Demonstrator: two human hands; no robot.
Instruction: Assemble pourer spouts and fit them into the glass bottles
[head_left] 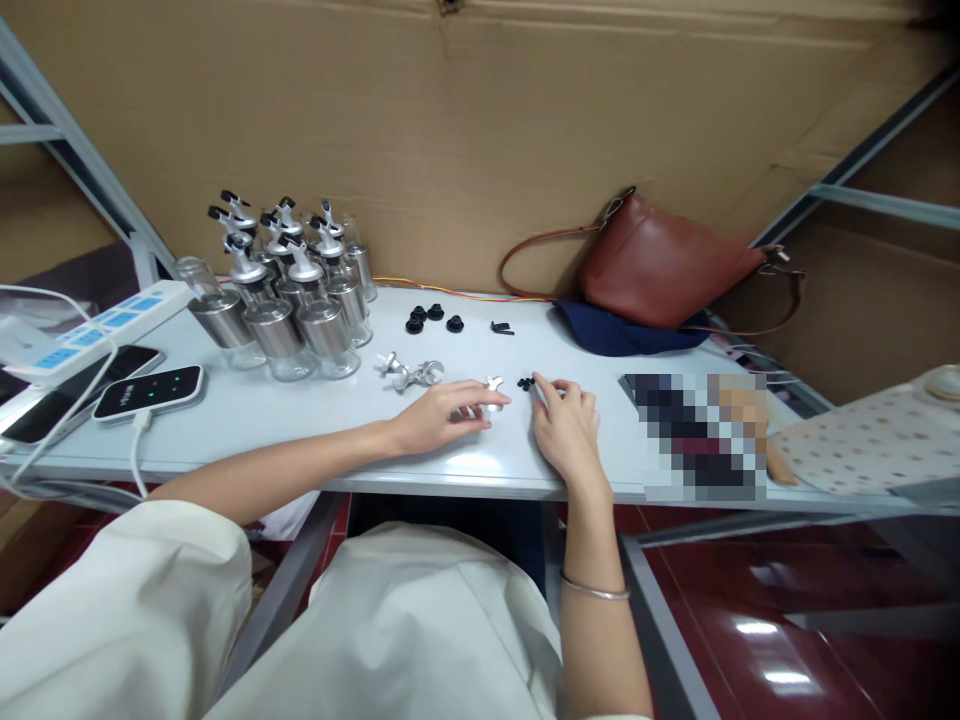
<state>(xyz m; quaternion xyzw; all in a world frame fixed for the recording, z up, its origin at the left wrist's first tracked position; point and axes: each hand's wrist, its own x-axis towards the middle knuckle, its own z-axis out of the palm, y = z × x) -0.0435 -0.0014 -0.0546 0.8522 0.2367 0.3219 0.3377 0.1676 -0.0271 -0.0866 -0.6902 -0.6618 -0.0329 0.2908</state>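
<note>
My left hand (442, 415) rests at the table's middle with its fingers closed round a silver pourer top (493, 383), whose forked end sticks up past the fingertips. To the right, my right hand (566, 425) reaches to a small cluster of tiny black parts (525, 384), the index finger stretched out to its edge. Several loose silver pourer tops (409, 373) lie left of my left hand. Farther back are several round black stoppers (435, 313) and a few thin black lever pieces (502, 328).
Several glass-and-steel oil bottles (270, 340) with pourers crowd the back left. A power strip (105, 325), a phone (82, 390) and a white-cabled device (150, 393) lie at the left. A brown handbag (660, 265) sits on dark blue cloth (637, 335); a blurred-out patch covers the right.
</note>
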